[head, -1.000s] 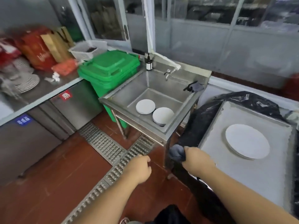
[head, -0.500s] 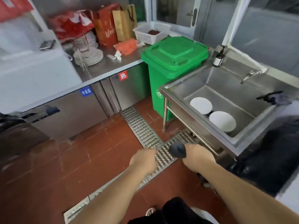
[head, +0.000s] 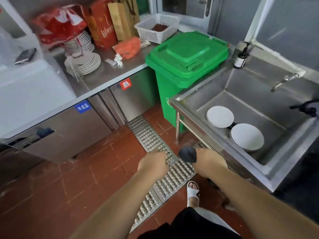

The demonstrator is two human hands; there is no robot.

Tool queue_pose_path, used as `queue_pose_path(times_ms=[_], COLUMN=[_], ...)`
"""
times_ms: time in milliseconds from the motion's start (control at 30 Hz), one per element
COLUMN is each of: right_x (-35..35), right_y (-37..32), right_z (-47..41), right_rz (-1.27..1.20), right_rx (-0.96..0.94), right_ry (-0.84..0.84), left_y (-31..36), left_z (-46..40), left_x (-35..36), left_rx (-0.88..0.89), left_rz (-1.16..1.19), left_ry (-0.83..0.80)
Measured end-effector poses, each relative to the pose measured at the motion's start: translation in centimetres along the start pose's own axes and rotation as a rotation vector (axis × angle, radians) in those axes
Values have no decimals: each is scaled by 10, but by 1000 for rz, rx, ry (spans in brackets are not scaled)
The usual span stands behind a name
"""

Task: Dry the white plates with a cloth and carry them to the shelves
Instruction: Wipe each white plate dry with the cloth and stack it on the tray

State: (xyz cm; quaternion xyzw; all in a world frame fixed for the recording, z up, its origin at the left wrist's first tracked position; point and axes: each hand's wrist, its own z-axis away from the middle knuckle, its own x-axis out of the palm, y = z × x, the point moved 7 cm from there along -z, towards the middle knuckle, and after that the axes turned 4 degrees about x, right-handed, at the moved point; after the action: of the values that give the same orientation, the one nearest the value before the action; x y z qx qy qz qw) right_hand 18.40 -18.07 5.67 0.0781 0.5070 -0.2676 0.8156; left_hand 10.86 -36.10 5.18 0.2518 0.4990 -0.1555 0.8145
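And the view has swung left since a moment ago: the tray with its lone plate is gone from sight, the counter and its stacked crockery now fill the upper left, and both hands have carried along with the turn, level in front of the body over the floor grate.

The right hand point(head: 209, 158) is clenched round a dark balled cloth point(head: 187, 154), which bulges out on the thumb side. The left hand point(head: 152, 162) is loosely curled and holds nothing; its fingertips are hidden from here.

Just beside the right hand runs the front rim of the steel sink point(head: 229, 152). Down in the basin lie the white plates: the left plate point(head: 220, 116) and the right plate point(head: 247, 137), near each other, each apparently topping a small stack.

Where could it slip? The plates sit low in a deep basin and are probably wet, so a one-handed lift with the cloth bunched in the other fist could let one slide and chip on the steel. Underfoot, the perforated floor grate point(head: 155, 142) and red tiles meet an open white slipper point(head: 193, 190) — a damp patch there while carrying crockery is the real hazard.
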Motion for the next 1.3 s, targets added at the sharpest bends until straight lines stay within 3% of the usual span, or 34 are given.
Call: queue_pose_path(times_ms=[300, 733, 1000, 1300], right_x=[-83, -103, -110, -77], right_y=[63, 161, 195, 229], right_z=[-130, -216, -234, -231], right_rz=[-145, -377, -572, -684], right_rx=[5, 360, 679, 991], right_ry=[44, 87, 147, 181], left_y=[46, 110, 144, 185], left_z=[-132, -289, -397, -461], left_x=[-76, -95, -106, -68], left_rx=[4, 215, 476, 630], left_rz=[-56, -56, -74, -197], left_ry=[15, -53, -158, -392])
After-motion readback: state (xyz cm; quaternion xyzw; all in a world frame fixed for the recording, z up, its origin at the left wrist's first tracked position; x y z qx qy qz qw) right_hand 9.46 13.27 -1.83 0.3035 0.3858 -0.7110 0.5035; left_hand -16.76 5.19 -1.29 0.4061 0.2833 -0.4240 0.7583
